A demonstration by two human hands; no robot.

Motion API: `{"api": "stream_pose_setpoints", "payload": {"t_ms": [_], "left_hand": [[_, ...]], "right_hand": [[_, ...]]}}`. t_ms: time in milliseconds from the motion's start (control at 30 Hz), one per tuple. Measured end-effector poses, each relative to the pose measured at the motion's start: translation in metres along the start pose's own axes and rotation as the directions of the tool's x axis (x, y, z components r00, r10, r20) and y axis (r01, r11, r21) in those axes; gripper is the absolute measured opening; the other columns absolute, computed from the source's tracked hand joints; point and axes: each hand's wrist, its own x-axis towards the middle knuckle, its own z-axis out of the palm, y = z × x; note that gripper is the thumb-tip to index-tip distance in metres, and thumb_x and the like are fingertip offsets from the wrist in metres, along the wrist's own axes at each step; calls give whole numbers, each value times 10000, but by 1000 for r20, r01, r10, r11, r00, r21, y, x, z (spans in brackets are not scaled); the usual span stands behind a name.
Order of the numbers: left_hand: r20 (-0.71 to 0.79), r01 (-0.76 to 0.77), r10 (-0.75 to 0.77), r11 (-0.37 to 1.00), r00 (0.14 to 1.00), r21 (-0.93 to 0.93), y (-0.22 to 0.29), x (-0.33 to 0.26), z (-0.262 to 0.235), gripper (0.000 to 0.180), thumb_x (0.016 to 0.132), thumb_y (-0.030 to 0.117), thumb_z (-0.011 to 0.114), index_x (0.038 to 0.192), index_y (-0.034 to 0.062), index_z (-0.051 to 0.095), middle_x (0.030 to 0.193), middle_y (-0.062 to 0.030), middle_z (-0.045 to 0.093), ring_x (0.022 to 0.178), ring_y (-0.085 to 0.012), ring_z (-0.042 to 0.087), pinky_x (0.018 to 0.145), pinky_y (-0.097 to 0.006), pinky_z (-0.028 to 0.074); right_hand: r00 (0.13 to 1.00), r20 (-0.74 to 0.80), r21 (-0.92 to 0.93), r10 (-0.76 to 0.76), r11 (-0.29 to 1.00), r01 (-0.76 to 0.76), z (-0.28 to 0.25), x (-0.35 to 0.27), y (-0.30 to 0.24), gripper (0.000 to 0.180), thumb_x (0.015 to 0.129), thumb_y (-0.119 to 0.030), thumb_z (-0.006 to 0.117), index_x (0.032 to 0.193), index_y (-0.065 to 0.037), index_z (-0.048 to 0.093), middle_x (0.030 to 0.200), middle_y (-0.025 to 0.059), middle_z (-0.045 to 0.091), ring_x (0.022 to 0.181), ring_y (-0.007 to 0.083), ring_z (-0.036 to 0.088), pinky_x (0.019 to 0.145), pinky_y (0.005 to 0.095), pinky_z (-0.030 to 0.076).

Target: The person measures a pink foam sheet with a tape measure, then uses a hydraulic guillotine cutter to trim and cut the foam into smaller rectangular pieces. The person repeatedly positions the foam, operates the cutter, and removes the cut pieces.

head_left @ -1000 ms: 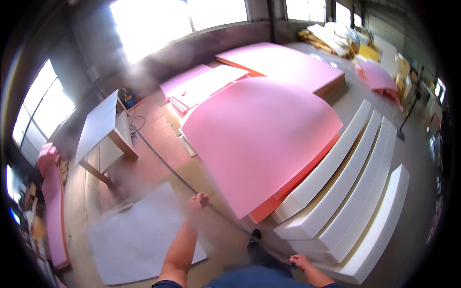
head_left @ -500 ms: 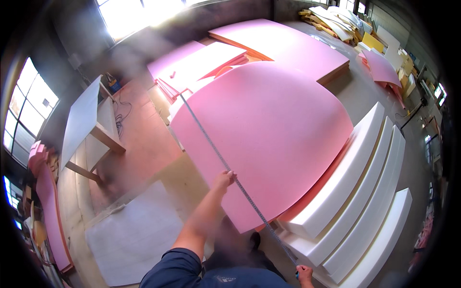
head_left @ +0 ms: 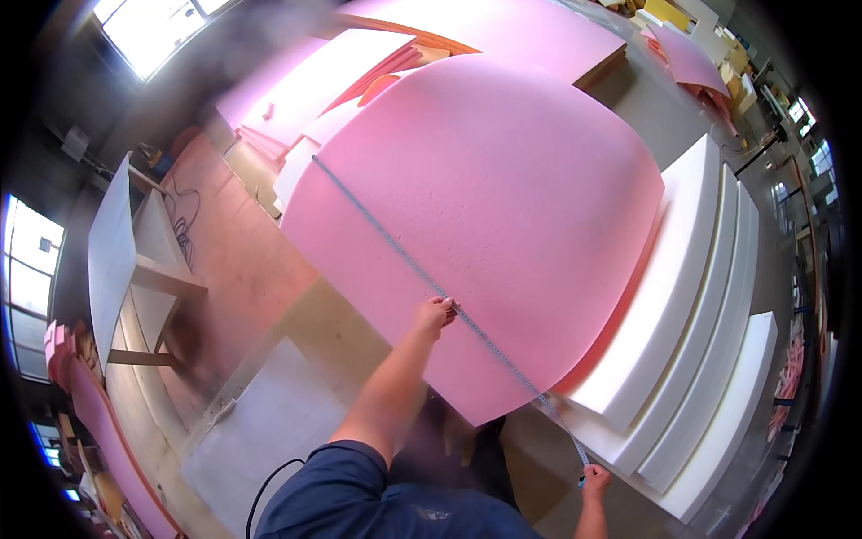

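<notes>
A large pink foam sheet (head_left: 503, 198) lies in front of me, its corner pointing toward my body. Across its left part stretches the pale blade of a tape measure (head_left: 379, 230), whose free end reaches the sheet's far left edge. My left hand (head_left: 437, 314) is closed, pinching the blade near the middle of its length, just over the foam. Low on the right, beyond the sheet's near edge, my right hand (head_left: 594, 481) is wrapped round the tape measure's case; only a small dark-blue bit of the case shows between the fingers.
Thick white foam slabs (head_left: 660, 305) are stacked right of the sheet. Behind it lie more pink sheets (head_left: 530, 36) and a white-topped stack (head_left: 332, 76). At left stands a white-panelled wooden frame (head_left: 112, 256); a pale sheet (head_left: 269, 413) covers part of the floor.
The whole view has shifted, with the background moving up and left. The tape's free end lies farther left in view, and the blade slants less steeply. Both hands keep their hold on the tape measure.
</notes>
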Motion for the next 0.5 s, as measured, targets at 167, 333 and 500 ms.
{"api": "stream_pose_setpoints", "payload": {"t_ms": [167, 333, 500], "left_hand": [[-35, 12, -9, 994, 999, 107, 7, 9, 9, 197, 955, 200, 623, 1081, 53, 587, 916, -51, 696, 876, -164, 676, 788, -316, 538], [64, -81, 66, 956, 996, 280, -14, 72, 3, 169, 924, 222, 668, 911, 55, 653, 775, -51, 669, 673, -120, 620, 568, -251, 492], [79, -33, 19, 983, 997, 180, 6, 75, -11, 143, 932, 236, 671, 874, 111, 632, 721, -4, 649, 605, -98, 596, 508, -245, 460]], "right_hand": [[998, -26, -69, 63, 996, -64, -3, -7, -39, 165, 802, -161, 676, 787, -1, 715, 616, 102, 637, 583, 200, 615, 602, 350, 493], [999, -38, -185, -22, 983, 15, 3, 7, -16, 157, 806, -222, 697, 807, -70, 736, 684, 129, 665, 615, 276, 634, 602, 393, 492], [985, -42, -358, 167, 918, -171, 15, 23, -88, 191, 816, -313, 650, 830, -150, 747, 765, 130, 688, 728, 327, 671, 654, 442, 526]]}}
